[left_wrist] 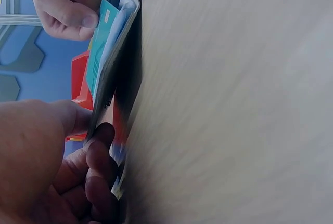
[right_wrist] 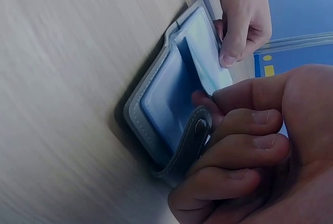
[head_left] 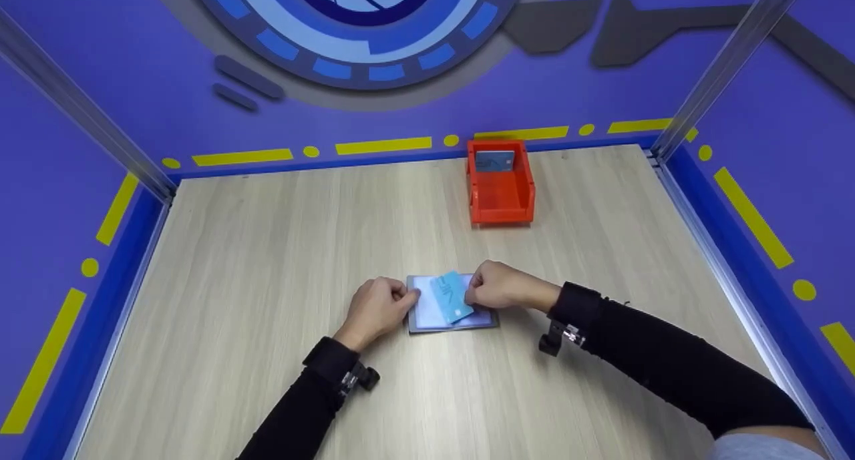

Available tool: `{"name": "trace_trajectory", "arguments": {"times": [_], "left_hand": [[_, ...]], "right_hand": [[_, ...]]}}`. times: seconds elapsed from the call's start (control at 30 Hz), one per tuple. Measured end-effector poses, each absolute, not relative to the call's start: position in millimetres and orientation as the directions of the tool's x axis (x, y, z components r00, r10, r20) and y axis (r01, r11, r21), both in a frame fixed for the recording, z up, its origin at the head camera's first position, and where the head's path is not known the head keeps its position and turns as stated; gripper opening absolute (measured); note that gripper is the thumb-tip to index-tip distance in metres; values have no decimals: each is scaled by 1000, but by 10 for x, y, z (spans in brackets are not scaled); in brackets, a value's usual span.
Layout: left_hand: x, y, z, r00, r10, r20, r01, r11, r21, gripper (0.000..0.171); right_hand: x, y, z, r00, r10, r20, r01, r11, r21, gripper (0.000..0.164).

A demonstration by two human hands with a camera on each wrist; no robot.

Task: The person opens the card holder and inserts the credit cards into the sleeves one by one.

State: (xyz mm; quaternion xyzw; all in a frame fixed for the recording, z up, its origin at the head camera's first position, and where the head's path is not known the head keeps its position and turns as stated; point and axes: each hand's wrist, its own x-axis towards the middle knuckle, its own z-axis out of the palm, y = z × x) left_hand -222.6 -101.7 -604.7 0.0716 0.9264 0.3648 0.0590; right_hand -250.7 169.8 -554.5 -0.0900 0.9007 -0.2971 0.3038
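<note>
A grey card holder (head_left: 427, 322) with clear plastic sleeves lies open on the table. My left hand (head_left: 377, 308) pinches its left edge, thumb on top and fingers underneath, lifting that edge slightly in the left wrist view. Between the thumb and index finger of my right hand (head_left: 504, 286) is a light-blue card (head_left: 449, 294). It lies tilted over the sleeves; whether any of it is inside a sleeve I cannot tell. In the right wrist view, a snap strap (right_wrist: 200, 126) sticks up from the holder's edge beside the right fingers.
Behind the holder, near the back wall, stands a red bin (head_left: 502, 215). A grey-blue card (head_left: 494, 161) leans against its inner back wall. Purple-blue panels (head_left: 414, 123) with metal posts (head_left: 728, 66) enclose the wooden table (head_left: 267, 246).
</note>
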Motion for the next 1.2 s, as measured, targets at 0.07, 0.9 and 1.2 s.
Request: {"name": "trace_trajectory", "arguments": {"times": [0.07, 0.9, 1.2], "left_hand": [[-2223, -1017, -6049, -983, 174, -58, 88, 722, 686, 40], [-2226, -1016, -6055, -982, 183, -46, 104, 732, 673, 40], [-2229, -1016, -6030, -981, 184, -60, 96, 730, 677, 38]], "right_hand": [[-2502, 1683, -5545, -799, -343, -493, 17, 808, -589, 28], [-2464, 1597, -5548, -812, -390, -434, -59, 795, -604, 20], [-2431, 1531, -5564, -821, -414, -393, -103, 785, -611, 30]]}}
